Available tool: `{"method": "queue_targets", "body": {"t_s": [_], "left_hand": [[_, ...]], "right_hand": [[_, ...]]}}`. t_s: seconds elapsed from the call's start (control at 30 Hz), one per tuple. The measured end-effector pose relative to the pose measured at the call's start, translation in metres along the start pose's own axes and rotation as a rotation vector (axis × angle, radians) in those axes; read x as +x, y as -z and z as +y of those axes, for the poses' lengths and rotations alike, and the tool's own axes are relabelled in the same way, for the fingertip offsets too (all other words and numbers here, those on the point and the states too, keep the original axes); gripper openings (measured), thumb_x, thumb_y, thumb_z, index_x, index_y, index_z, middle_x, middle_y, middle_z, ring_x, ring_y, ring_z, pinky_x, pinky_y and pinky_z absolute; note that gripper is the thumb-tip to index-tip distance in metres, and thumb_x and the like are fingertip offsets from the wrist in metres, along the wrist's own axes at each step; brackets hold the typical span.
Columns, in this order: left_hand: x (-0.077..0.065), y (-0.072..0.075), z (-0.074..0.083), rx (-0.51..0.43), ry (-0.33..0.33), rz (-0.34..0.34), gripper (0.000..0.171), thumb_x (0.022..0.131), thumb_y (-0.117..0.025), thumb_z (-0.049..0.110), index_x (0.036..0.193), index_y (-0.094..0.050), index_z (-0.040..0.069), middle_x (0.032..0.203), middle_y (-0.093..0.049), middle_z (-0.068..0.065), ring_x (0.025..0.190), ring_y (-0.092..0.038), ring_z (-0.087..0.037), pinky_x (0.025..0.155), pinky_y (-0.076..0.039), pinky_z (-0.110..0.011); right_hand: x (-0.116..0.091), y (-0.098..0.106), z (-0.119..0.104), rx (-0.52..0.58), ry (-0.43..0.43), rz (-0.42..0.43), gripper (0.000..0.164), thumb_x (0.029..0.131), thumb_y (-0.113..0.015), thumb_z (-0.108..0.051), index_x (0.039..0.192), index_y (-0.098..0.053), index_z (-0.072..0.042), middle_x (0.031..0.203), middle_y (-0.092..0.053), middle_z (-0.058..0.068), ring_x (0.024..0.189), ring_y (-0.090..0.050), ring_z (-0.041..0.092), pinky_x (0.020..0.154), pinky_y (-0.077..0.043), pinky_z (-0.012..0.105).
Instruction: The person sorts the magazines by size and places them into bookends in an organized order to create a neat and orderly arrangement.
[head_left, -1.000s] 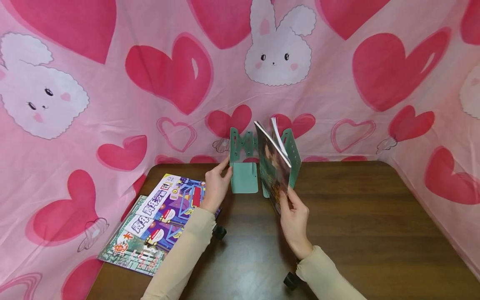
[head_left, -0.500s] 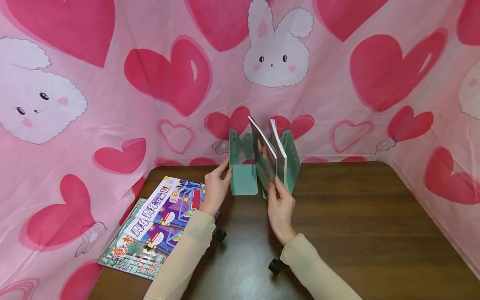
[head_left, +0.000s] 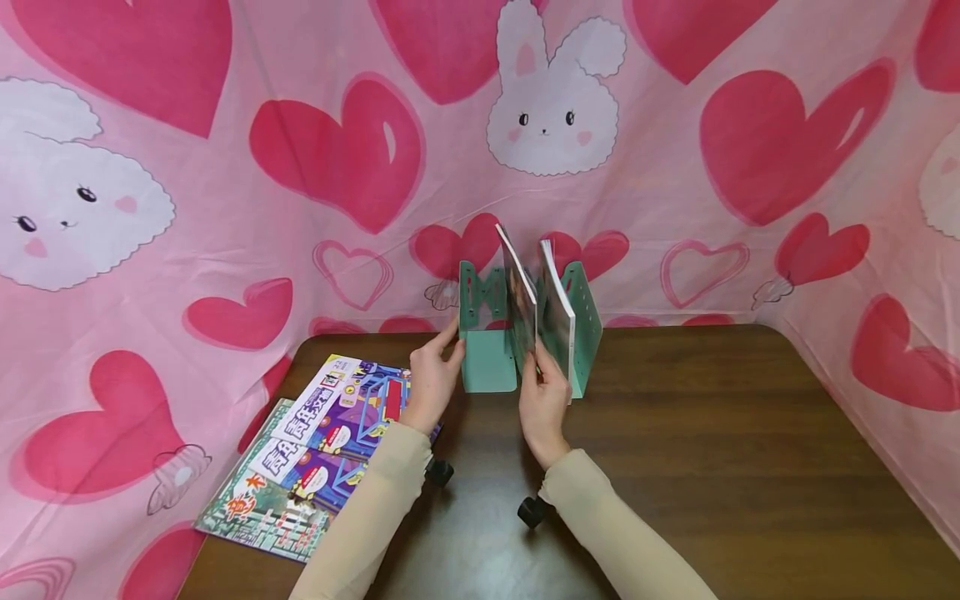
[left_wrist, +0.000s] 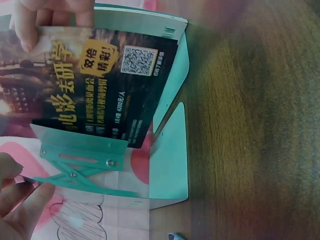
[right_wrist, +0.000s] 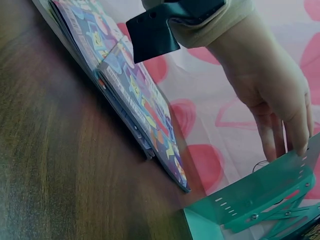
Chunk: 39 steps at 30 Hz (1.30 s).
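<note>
A green extendable metal bookend [head_left: 489, 360] stands at the back of the table. My left hand [head_left: 435, 373] pinches its left end panel [right_wrist: 250, 187] between thumb and fingers. My right hand [head_left: 544, 400] grips the near edge of a magazine [head_left: 522, 292], held upright and tilted between the two end panels. Dark cover print, yellow lettering and a QR code show on this magazine [left_wrist: 100, 85] in the left wrist view. Another magazine [head_left: 557, 304], with a white spine, leans beside the right end panel [head_left: 585, 325]. The right wrist view shows the left hand [right_wrist: 280, 100], not the right.
Several magazines [head_left: 300, 425] lie overlapping at the table's left, purple covers over a green one, close to my left forearm. Brown wooden tabletop [head_left: 750, 450] extends to the right. A pink cloth [head_left: 660, 150] with hearts and rabbits hangs behind the table.
My right hand has moved left and away from me with the magazine, so a gap now shows between it and the standing one. My left hand keeps its hold on the bookend panel.
</note>
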<state>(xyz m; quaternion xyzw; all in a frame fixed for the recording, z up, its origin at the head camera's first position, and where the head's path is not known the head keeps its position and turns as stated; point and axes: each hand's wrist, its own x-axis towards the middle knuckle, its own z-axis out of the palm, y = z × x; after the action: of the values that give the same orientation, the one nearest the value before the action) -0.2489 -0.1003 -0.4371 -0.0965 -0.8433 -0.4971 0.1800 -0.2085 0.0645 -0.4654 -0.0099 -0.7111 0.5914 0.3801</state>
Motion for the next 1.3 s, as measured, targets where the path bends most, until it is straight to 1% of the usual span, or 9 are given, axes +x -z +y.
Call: {"method": "queue_targets", "body": {"t_s": [0.17, 0.37, 0.6, 0.8, 0.93, 1.03, 1.13, 1.23, 1.3], "left_hand": [[0.000, -0.001, -0.001, 0.005, -0.010, 0.013, 0.050, 0.101, -0.069, 0.014, 0.149, -0.057, 0.018, 0.144, -0.062, -0.007, 0.116, -0.071, -0.028, 0.067, -0.058, -0.025], [0.001, -0.002, -0.001, 0.006, -0.021, 0.023, 0.049, 0.101, -0.070, 0.013, 0.149, -0.058, 0.017, 0.143, -0.063, -0.008, 0.126, -0.065, -0.026, 0.095, -0.059, -0.040], [0.000, -0.002, 0.000, -0.003, -0.021, 0.013, 0.050, 0.101, -0.069, 0.013, 0.149, -0.057, 0.018, 0.142, -0.063, -0.007, 0.122, -0.068, -0.026, 0.075, -0.062, -0.034], [0.001, -0.002, -0.001, 0.012, -0.044, 0.032, 0.049, 0.100, -0.070, 0.010, 0.147, -0.059, 0.013, 0.140, -0.065, -0.010, 0.120, -0.068, -0.027, 0.092, -0.060, -0.042], [0.001, -0.002, -0.001, 0.019, -0.055, 0.044, 0.048, 0.100, -0.070, 0.009, 0.146, -0.060, 0.010, 0.138, -0.066, -0.012, 0.101, -0.075, -0.032, 0.073, -0.062, -0.031], [0.002, -0.002, -0.001, 0.013, -0.045, 0.040, 0.048, 0.100, -0.070, 0.009, 0.147, -0.060, 0.012, 0.138, -0.067, -0.012, 0.086, -0.074, -0.032, 0.053, -0.048, -0.023], [0.001, -0.002, -0.001, 0.006, -0.039, 0.034, 0.049, 0.100, -0.070, 0.009, 0.147, -0.059, 0.013, 0.137, -0.068, -0.012, 0.085, -0.074, -0.031, 0.052, -0.044, -0.018], [0.000, -0.002, 0.000, 0.014, -0.046, 0.042, 0.049, 0.099, -0.071, 0.009, 0.147, -0.060, 0.013, 0.136, -0.068, -0.012, 0.099, -0.075, -0.029, 0.055, -0.046, -0.019], [-0.001, -0.003, 0.000, 0.013, -0.051, 0.046, 0.049, 0.099, -0.071, 0.008, 0.146, -0.060, 0.013, 0.133, -0.070, -0.014, 0.085, -0.074, -0.032, 0.053, -0.043, -0.020]], "right_hand": [[0.001, -0.005, 0.006, 0.042, -0.009, -0.013, 0.033, 0.101, -0.063, 0.001, 0.133, -0.071, -0.003, 0.127, -0.073, 0.016, 0.098, -0.068, 0.023, 0.073, -0.049, 0.008], [-0.002, -0.007, 0.012, 0.033, -0.010, -0.051, 0.031, 0.100, -0.064, 0.001, 0.131, -0.072, -0.002, 0.123, -0.074, 0.015, 0.102, -0.069, 0.026, 0.078, -0.051, 0.010], [-0.007, -0.006, 0.015, -0.018, 0.025, -0.077, 0.035, 0.100, -0.064, 0.000, 0.134, -0.071, -0.005, 0.125, -0.074, 0.012, 0.106, -0.069, 0.024, 0.076, -0.050, 0.013], [-0.008, -0.005, 0.015, -0.022, 0.021, -0.105, 0.037, 0.100, -0.065, -0.002, 0.136, -0.069, -0.006, 0.128, -0.073, 0.012, 0.111, -0.069, 0.024, 0.079, -0.056, 0.024], [-0.007, -0.006, 0.016, -0.021, 0.026, -0.144, 0.038, 0.100, -0.065, -0.002, 0.138, -0.069, -0.006, 0.129, -0.072, 0.011, 0.115, -0.068, 0.026, 0.085, -0.060, 0.043], [-0.005, -0.007, 0.017, -0.029, 0.035, -0.167, 0.038, 0.101, -0.065, -0.002, 0.138, -0.068, -0.006, 0.129, -0.072, 0.011, 0.115, -0.069, 0.028, 0.086, -0.060, 0.049], [-0.003, -0.007, 0.016, -0.028, 0.031, -0.190, 0.038, 0.101, -0.063, -0.002, 0.139, -0.067, -0.003, 0.131, -0.070, 0.015, 0.117, -0.068, 0.029, 0.087, -0.061, 0.050], [-0.001, -0.006, 0.015, -0.017, 0.016, -0.218, 0.039, 0.101, -0.062, -0.001, 0.140, -0.064, 0.000, 0.134, -0.068, 0.020, 0.121, -0.066, 0.031, 0.090, -0.060, 0.049], [0.000, -0.005, 0.014, -0.022, 0.007, -0.233, 0.039, 0.101, -0.062, -0.001, 0.140, -0.063, 0.001, 0.136, -0.066, 0.021, 0.122, -0.065, 0.032, 0.090, -0.060, 0.049]]}}
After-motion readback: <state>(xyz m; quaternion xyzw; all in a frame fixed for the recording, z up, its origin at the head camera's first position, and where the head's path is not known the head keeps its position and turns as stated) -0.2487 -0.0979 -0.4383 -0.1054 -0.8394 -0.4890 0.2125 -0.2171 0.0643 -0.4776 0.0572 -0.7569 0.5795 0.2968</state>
